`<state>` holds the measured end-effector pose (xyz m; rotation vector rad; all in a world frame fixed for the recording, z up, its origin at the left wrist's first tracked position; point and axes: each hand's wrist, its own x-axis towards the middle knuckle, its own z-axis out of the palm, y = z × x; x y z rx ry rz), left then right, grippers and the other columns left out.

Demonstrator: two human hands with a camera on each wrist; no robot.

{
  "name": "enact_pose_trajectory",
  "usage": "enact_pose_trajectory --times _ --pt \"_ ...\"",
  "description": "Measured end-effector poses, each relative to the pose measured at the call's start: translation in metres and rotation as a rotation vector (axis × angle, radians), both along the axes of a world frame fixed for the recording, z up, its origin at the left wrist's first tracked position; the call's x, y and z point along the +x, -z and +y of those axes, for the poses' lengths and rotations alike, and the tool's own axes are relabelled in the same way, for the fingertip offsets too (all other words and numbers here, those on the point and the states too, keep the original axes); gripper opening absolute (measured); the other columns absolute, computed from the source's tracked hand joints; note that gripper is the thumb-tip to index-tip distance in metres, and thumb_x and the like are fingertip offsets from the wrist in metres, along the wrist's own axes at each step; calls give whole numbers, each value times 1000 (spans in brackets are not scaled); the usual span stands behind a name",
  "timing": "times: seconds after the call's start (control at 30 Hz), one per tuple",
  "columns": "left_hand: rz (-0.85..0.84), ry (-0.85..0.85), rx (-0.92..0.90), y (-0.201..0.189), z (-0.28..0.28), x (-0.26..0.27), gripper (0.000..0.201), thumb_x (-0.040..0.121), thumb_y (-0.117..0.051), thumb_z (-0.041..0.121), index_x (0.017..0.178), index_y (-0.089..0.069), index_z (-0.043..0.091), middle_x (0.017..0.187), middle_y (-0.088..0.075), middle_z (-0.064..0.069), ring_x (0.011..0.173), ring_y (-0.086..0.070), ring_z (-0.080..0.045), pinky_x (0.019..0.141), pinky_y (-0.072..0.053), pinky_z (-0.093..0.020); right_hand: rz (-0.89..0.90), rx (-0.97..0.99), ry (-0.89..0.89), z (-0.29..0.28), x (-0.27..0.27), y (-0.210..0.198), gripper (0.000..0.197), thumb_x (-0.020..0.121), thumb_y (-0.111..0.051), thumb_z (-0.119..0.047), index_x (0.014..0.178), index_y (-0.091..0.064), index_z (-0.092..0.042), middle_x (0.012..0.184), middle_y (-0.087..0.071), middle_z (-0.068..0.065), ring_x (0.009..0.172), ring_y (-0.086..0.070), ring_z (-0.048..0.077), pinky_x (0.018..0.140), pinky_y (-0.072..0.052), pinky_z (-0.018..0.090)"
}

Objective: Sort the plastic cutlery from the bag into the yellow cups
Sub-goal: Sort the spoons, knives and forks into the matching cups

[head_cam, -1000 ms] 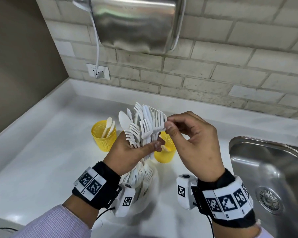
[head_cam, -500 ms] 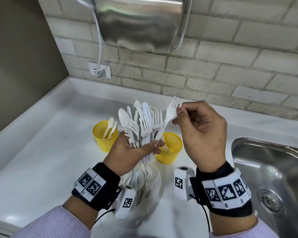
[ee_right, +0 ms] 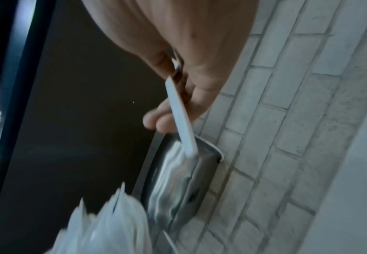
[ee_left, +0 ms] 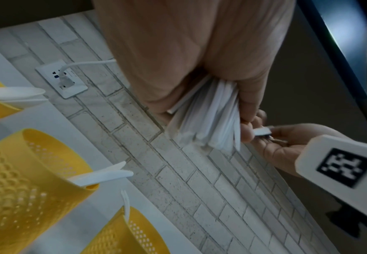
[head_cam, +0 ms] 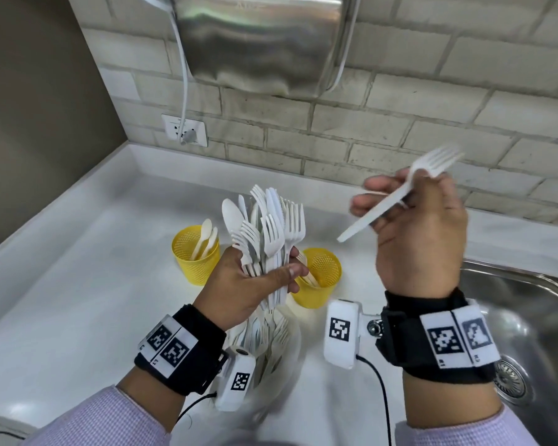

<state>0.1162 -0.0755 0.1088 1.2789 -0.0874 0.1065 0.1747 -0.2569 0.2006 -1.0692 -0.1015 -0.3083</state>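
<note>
My left hand (head_cam: 248, 284) grips a bundle of white plastic cutlery (head_cam: 268, 226), mostly forks with a spoon and a knife, heads up; the handles (ee_left: 208, 120) stick out below my fist. My right hand (head_cam: 413, 226) pinches a single white fork (head_cam: 400, 194), raised to the right of the bundle, tines up toward the wall; its handle (ee_right: 181, 116) crosses my fingers. One yellow cup (head_cam: 192, 255) at the left holds spoons. A second yellow cup (head_cam: 319, 278) behind my left hand holds cutlery. The left wrist view shows a third yellow cup (ee_left: 123, 235). The clear bag (head_cam: 271, 342) with more cutlery lies under my left wrist.
A steel sink (head_cam: 525, 320) is set in the white counter (head_cam: 78, 300) at the right. A steel dispenser (head_cam: 264, 43) hangs on the brick wall above, with a white cable running to a wall socket (head_cam: 184, 130).
My right hand has pulled one fork out of the bundle and carried it up and to the right, away from my left hand. The left hand has kept its grip on the bundle.
</note>
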Motion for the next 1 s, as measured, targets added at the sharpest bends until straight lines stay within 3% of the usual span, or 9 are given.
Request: enact_pose_trajectory --times 0.1,0.17,0.27,0.4,0.53,0.63,0.83,0.93,1.0 --pt "16 -31 15 1 -1 1 15 84 -80 8 93 -77 20 89 -73 -11 85 -71 -41 76 -57 -46 -189 -35 223 -12 6 -7 16 107 -40 -17 104 -53 -9 90 -62 15 63 -57 17 55 -40 30" --pt "14 -43 -2 -1 -3 1 17 83 -79 7 93 -77 21 87 -74 -9 83 -70 -39 74 -56 -43 -243 -208 237 -11 3 -2 18 106 -44 -20 111 -58 -10 93 -66 -6 71 -54 15 58 -38 30" --pt "26 -65 -3 -1 -6 3 16 83 -78 6 95 -76 17 86 -74 -8 82 -69 -37 75 -54 -44 -70 -450 76 5 -8 15 33 101 -46 -35 108 -67 -10 79 -59 -5 68 -48 15 58 -38 25" --pt "31 -93 37 -3 -9 4 13 88 -75 1 98 -72 7 85 -74 -8 79 -69 -34 76 -56 -47 63 -556 -130 22 -21 45 42 98 -38 -44 115 -71 -25 92 -59 -2 78 -53 13 76 -44 32" --pt "32 -135 95 -7 -11 3 15 90 -73 -1 104 -71 3 92 -75 -16 78 -72 -38 79 -61 -54 117 -423 -223 33 -30 59 26 100 -53 -27 118 -70 -16 92 -63 1 70 -59 10 65 -52 29" --pt "18 -133 120 -9 -11 2 21 91 -71 -1 111 -71 6 103 -74 -25 89 -72 -46 81 -60 -60 103 -368 -252 39 -31 63 20 92 -65 -25 110 -68 -17 89 -70 9 70 -62 24 60 -53 38" --pt "21 -132 160 -8 -12 1 16 91 -73 3 104 -75 12 100 -76 -20 89 -73 -45 82 -59 -63 116 -316 -292 37 -28 55 6 98 -64 -16 101 -67 -12 76 -67 7 59 -57 21 51 -50 32" --pt "29 -130 166 -10 -14 -1 9 89 -74 11 97 -74 13 90 -78 -14 73 -74 -33 81 -60 -59 134 -240 -304 32 -25 49 6 104 -54 -4 99 -58 -4 58 -56 -9 45 -46 9 43 -43 25" --pt "40 -122 106 -12 -16 -2 12 85 -74 14 97 -72 12 86 -76 -13 69 -70 -31 79 -59 -54 168 -140 -330 30 -22 46 5 101 -56 -11 97 -57 -9 64 -50 -3 51 -40 15 49 -39 29"
